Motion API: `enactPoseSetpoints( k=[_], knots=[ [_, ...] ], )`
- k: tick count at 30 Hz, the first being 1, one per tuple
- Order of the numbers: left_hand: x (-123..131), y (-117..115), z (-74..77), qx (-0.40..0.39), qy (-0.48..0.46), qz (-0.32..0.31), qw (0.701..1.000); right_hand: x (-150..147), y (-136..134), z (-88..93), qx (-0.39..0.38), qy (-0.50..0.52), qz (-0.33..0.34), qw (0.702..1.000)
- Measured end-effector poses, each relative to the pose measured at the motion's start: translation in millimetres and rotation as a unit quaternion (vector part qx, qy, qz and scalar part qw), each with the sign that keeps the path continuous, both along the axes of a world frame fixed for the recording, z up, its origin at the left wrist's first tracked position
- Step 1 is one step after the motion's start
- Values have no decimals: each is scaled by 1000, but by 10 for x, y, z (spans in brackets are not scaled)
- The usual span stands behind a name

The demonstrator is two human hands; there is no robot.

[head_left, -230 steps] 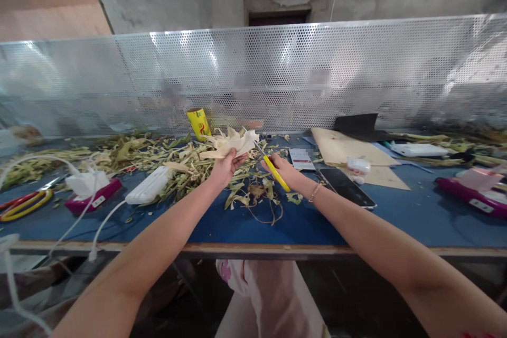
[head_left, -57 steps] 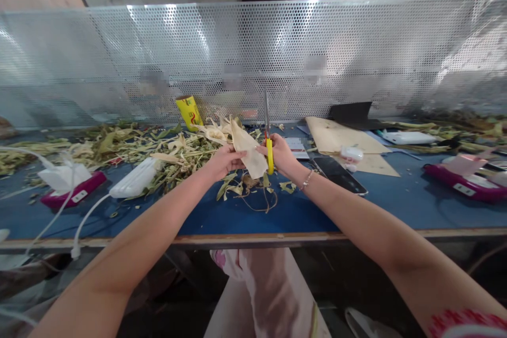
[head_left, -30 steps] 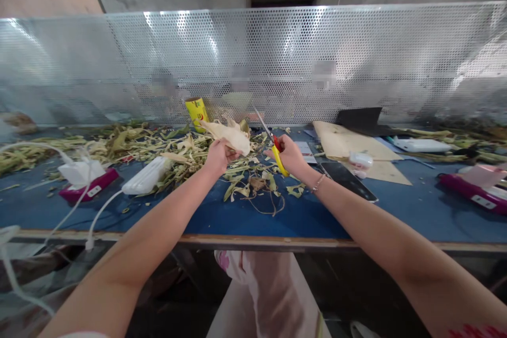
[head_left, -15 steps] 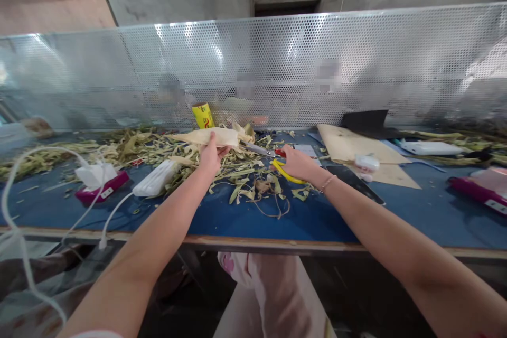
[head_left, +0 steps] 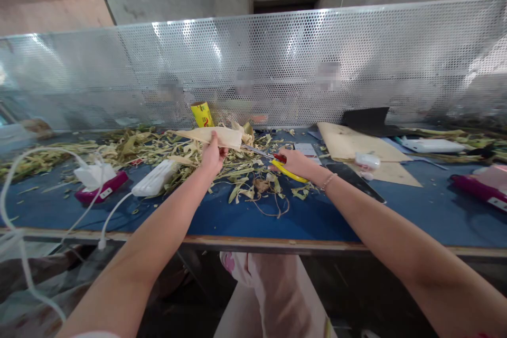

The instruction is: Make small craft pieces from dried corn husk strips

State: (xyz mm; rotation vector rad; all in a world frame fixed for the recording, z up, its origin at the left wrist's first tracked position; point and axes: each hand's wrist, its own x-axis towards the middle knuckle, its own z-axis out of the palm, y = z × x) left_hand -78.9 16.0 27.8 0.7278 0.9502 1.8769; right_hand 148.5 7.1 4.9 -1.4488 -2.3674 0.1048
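A pale, dried leaf that looks like a corn husk [head_left: 198, 134] is pinched in my left hand [head_left: 214, 155], its pointed end to the left and its straight-cut end to the right. My right hand [head_left: 295, 163] grips scissors [head_left: 291, 172] with red and yellow handles. Their blades reach left to the husk's cut end and look nearly closed; whether they touch it I cannot tell. Below both hands lie husk scraps [head_left: 241, 182] and a loop of thin twine [head_left: 273, 215].
A white power strip [head_left: 153, 179] and a magenta tissue box [head_left: 101, 190] stand left, cables hanging over the edge. A yellow can-like tube [head_left: 202, 114] stands behind. To the right are a dark phone [head_left: 352, 180] and brown paper [head_left: 344, 142]. A perforated metal screen [head_left: 269, 63] closes the back.
The scissor blades have gone from spread to nearly closed at the husk's right end. Both hands stay almost in place, and the view has shifted slightly.
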Motion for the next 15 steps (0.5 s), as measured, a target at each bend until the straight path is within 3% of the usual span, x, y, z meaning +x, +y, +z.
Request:
enactPoseSetpoints(
  k=[15],
  knots=[
    [82, -99, 20, -5, 33, -49, 998, -21, -37, 37, -13, 21, 36, 999]
  ],
)
